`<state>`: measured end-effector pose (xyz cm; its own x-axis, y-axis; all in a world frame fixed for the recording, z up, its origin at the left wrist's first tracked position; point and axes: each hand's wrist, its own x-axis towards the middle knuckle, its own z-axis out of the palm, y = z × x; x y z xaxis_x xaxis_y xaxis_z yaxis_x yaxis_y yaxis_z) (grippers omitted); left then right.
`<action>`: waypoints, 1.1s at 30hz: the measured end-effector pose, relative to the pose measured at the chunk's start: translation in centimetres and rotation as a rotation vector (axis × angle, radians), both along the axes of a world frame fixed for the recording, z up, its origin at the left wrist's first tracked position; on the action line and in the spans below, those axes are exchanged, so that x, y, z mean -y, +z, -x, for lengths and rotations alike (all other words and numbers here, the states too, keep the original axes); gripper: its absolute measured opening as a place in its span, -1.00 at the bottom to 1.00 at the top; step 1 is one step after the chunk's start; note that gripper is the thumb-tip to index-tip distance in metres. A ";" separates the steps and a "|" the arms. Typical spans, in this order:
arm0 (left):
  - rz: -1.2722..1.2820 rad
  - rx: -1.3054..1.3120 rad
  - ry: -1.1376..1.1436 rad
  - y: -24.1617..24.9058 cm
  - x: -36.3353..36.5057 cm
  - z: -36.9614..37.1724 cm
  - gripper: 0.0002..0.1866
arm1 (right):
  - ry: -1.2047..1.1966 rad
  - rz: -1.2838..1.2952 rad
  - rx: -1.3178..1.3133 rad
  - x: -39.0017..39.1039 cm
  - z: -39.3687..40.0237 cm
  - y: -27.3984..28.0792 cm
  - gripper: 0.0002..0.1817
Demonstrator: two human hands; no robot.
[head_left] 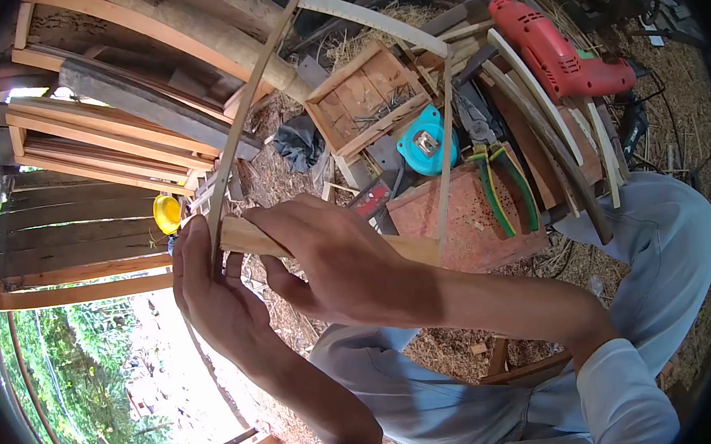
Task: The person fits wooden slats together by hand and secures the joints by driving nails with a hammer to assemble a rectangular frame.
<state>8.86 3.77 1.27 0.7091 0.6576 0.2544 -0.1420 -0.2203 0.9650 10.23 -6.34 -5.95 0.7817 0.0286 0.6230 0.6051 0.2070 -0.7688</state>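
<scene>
A four-sided frame of thin pale wooden strips [373,23] stands up in front of me. Its lower side is a thicker wooden bar [414,248]. My left hand [221,295] is closed around the lower left corner, with the long side strip between its fingers. Just to the right, my right hand [329,253] grips the bar near that same corner, fingers bent over it. The exact joint between strip and bar is partly covered by my fingers.
Beyond the frame lie a wooden box [332,109] with nails, a teal tape measure [427,143], green-handled pliers [513,184] and a red power drill [542,44]. Wooden frames [115,136] stack at left, near a yellow object [167,213]. Curved strips rest by my knee.
</scene>
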 end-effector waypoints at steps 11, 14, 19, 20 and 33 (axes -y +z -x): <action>0.031 0.022 -0.003 0.3 0.3 0.0 -0.80 | -0.002 -0.063 0.026 -0.3 -0.3 -0.4 -0.62; 0.033 0.019 -0.014 0.3 0.4 0.2 -0.82 | 0.023 -0.040 0.004 -0.2 -0.3 -0.4 -0.62; -0.009 0.043 -0.052 -0.1 0.7 0.3 -0.83 | 0.027 -0.081 0.040 -0.4 -0.4 -1.0 -0.57; 0.000 0.045 -0.052 -0.3 0.8 0.4 -0.83 | 0.035 -0.075 0.044 -0.2 -0.4 -1.1 -0.54; -0.323 0.073 -0.009 -2.7 4.6 4.5 -0.84 | 0.284 0.336 -0.147 6.2 1.4 0.7 -0.61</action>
<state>4.34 -0.84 -1.43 0.6868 0.5281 0.4994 -0.2122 -0.5115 0.8327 8.81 -12.51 -5.29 0.7934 0.4356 0.4252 0.4397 0.0731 -0.8952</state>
